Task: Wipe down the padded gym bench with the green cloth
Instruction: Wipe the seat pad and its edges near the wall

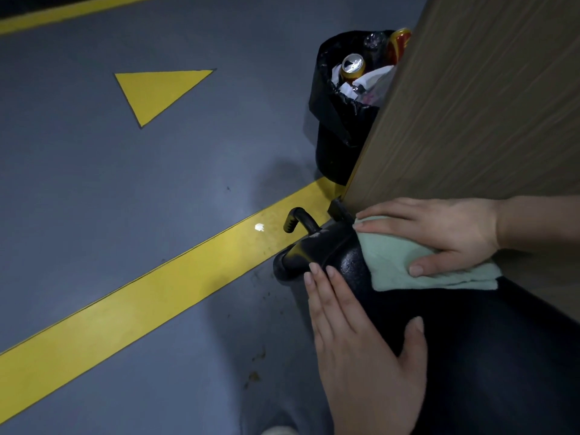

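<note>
The black padded gym bench (470,356) runs from the lower right toward the middle of the view, ending at a rounded end by the floor. A folded pale green cloth (398,262) lies on the pad near that end. My right hand (439,230) presses flat on the cloth with straight fingers. My left hand (357,346) rests flat along the bench's left edge, fingers straight, thumb spread over the pad.
A wood-grain panel (486,105) stands right against the bench's far side. Behind it is a black bin (339,127) with a liner, cans and paper. A black hooked handle (298,219) sticks out at the bench end. The grey floor carries yellow lines (141,302) and a yellow triangle (157,91).
</note>
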`<state>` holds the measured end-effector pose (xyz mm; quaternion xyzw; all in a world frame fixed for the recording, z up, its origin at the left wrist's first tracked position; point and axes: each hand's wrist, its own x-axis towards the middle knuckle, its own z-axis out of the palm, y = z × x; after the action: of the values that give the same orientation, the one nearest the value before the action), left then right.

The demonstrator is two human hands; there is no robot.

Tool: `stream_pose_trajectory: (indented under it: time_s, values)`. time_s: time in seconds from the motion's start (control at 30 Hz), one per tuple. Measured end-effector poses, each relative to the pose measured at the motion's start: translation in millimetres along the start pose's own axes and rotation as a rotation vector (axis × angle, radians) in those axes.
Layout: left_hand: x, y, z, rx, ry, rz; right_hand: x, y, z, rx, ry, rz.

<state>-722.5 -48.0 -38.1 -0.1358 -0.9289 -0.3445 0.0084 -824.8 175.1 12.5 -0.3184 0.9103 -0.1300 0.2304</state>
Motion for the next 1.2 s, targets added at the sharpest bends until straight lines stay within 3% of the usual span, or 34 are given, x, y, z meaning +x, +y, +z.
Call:
stream_pose_trajectory:
  time_s: [0.17,0.37,0.47,0.8,1.03,1.2]
  values:
    - [-1,5,-2,0.090,-0.025,-0.017,26,-9,-6,-0.033,-0.084,0.057]
    - [-44,28,-1,0.242,-0.102,0.166,-7,-14,8,-0.029,0.062,0.110]
    - [-47,27,1,0.280,-0.107,0.139,-25,-15,11,-0.027,0.047,0.133]
    - [-46,24,2,0.312,-0.146,0.167,29,-24,-4,-0.235,0.002,-0.041]
    - [-49,20,2,0.341,-0.179,0.289,43,-42,-1,-0.331,0.033,-0.088]
    - [-54,13,1,0.301,-0.172,0.479,41,-48,1,-0.350,0.074,-0.091]
